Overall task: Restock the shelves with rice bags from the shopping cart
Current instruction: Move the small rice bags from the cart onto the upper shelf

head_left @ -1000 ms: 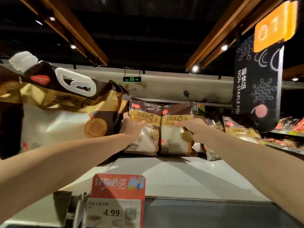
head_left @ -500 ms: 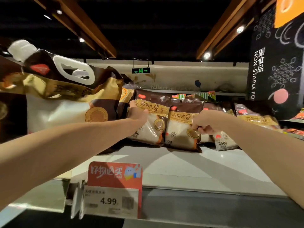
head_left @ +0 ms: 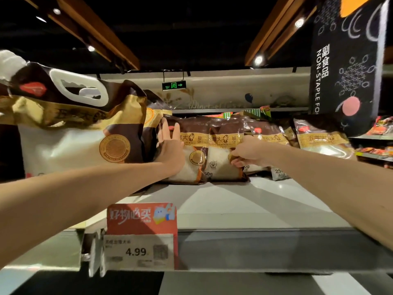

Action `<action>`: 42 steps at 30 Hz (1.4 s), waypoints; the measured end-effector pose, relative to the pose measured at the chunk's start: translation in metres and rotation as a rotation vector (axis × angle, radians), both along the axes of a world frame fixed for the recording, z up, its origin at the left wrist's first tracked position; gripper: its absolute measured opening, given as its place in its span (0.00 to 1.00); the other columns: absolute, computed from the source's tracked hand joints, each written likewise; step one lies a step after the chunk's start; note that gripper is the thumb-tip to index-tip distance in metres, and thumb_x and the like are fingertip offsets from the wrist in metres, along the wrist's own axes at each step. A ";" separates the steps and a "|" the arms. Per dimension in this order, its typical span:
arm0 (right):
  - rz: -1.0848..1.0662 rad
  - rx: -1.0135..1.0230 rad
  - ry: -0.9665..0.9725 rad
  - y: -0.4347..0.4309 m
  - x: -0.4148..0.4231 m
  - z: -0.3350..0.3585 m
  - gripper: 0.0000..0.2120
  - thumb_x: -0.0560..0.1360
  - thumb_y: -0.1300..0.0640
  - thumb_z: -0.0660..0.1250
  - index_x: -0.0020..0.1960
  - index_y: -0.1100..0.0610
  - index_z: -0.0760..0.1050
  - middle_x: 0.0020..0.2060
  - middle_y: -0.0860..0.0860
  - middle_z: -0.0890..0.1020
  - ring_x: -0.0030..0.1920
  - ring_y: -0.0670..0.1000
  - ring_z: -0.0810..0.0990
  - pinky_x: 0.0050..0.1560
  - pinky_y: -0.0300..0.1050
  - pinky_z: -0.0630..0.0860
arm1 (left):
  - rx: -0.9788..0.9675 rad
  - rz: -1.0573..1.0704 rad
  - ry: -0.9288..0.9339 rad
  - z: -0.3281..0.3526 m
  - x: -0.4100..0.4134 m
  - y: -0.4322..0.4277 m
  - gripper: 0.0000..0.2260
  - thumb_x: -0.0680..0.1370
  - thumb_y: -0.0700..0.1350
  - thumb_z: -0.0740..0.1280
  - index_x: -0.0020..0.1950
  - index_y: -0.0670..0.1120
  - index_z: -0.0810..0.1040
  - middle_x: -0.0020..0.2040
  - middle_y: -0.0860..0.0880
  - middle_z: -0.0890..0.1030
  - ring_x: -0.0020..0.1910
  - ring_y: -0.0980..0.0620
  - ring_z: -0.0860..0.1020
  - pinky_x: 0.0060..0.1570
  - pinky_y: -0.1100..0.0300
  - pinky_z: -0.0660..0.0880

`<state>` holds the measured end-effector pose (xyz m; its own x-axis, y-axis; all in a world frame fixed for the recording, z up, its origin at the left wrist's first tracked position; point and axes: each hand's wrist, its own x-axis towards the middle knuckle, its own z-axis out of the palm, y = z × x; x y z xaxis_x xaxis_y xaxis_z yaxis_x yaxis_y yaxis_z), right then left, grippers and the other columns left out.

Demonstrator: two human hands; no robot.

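Two small brown, gold and white rice bags stand side by side at the back of the grey shelf (head_left: 223, 201). My left hand (head_left: 171, 145) lies with straight fingers against the front of the left rice bag (head_left: 192, 145). My right hand (head_left: 247, 153) has its fingers curled on the right edge of the right rice bag (head_left: 221, 158). More small rice bags (head_left: 319, 141) lean behind and to the right. The shopping cart is out of view.
A large rice bag with a white handle (head_left: 72, 128) fills the shelf's left side. A red promo card and a 4.99 price tag (head_left: 140, 237) clip onto the shelf's front edge. A black aisle sign (head_left: 344, 67) hangs at upper right. Bare shelf surface lies in front of the bags.
My left hand's fingers have straightened and spread flat on the left bag. My right hand has slid lower on the right bag. The view has shifted slightly closer to the shelf.
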<state>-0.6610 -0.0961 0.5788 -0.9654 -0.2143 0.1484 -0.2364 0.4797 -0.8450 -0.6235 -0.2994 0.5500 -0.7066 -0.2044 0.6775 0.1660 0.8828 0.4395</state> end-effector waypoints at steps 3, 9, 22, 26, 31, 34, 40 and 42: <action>0.006 -0.005 0.012 0.000 0.000 -0.002 0.08 0.78 0.66 0.65 0.56 0.67 0.72 0.43 0.58 0.79 0.31 0.46 0.78 0.35 0.37 0.81 | -0.294 0.095 -0.030 0.010 0.001 -0.002 0.29 0.81 0.38 0.63 0.80 0.50 0.58 0.81 0.45 0.48 0.80 0.44 0.46 0.77 0.47 0.48; 0.065 -0.090 0.045 -0.005 -0.002 -0.005 0.17 0.77 0.67 0.66 0.65 0.64 0.69 0.50 0.59 0.79 0.33 0.46 0.79 0.43 0.41 0.82 | -0.549 -0.031 -0.342 0.024 0.041 -0.007 0.38 0.75 0.64 0.68 0.79 0.54 0.57 0.81 0.48 0.50 0.79 0.42 0.47 0.75 0.43 0.49; -0.060 0.109 0.102 -0.015 0.007 -0.001 0.22 0.73 0.64 0.73 0.63 0.62 0.68 0.52 0.57 0.80 0.42 0.52 0.84 0.40 0.45 0.83 | -0.733 0.061 -0.330 0.013 0.031 -0.013 0.45 0.74 0.65 0.69 0.81 0.54 0.46 0.81 0.45 0.43 0.79 0.41 0.44 0.76 0.44 0.48; -0.272 0.580 0.466 -0.016 0.027 0.008 0.38 0.67 0.50 0.79 0.67 0.63 0.62 0.47 0.54 0.76 0.43 0.50 0.78 0.32 0.39 0.73 | -0.695 0.012 -0.280 0.011 0.043 -0.013 0.40 0.72 0.62 0.73 0.77 0.53 0.57 0.76 0.45 0.56 0.74 0.43 0.57 0.71 0.45 0.61; -0.007 0.707 0.137 -0.019 0.049 0.018 0.12 0.74 0.55 0.72 0.46 0.64 0.75 0.38 0.55 0.81 0.31 0.50 0.83 0.32 0.40 0.81 | -0.619 -0.078 -0.397 0.013 0.044 -0.019 0.40 0.71 0.57 0.74 0.76 0.53 0.56 0.71 0.47 0.64 0.67 0.44 0.68 0.63 0.48 0.72; 0.077 0.803 0.091 -0.025 0.048 0.005 0.14 0.77 0.60 0.68 0.60 0.65 0.74 0.47 0.58 0.80 0.34 0.52 0.83 0.34 0.40 0.81 | -0.660 -0.084 -0.387 0.014 0.039 -0.022 0.40 0.73 0.57 0.74 0.77 0.53 0.55 0.73 0.47 0.67 0.70 0.45 0.68 0.68 0.47 0.69; 0.102 0.813 0.039 -0.023 0.047 -0.004 0.14 0.78 0.61 0.66 0.62 0.62 0.69 0.53 0.58 0.78 0.44 0.53 0.80 0.44 0.42 0.80 | -0.699 -0.052 -0.381 0.015 0.037 -0.013 0.36 0.76 0.53 0.72 0.77 0.50 0.56 0.69 0.45 0.71 0.66 0.44 0.71 0.62 0.49 0.71; 0.124 0.822 0.027 -0.020 0.057 -0.003 0.18 0.78 0.59 0.66 0.66 0.61 0.66 0.59 0.57 0.75 0.54 0.54 0.77 0.53 0.44 0.76 | -0.664 -0.079 -0.423 0.017 0.044 -0.016 0.38 0.76 0.55 0.71 0.79 0.50 0.54 0.72 0.45 0.69 0.68 0.44 0.69 0.64 0.51 0.69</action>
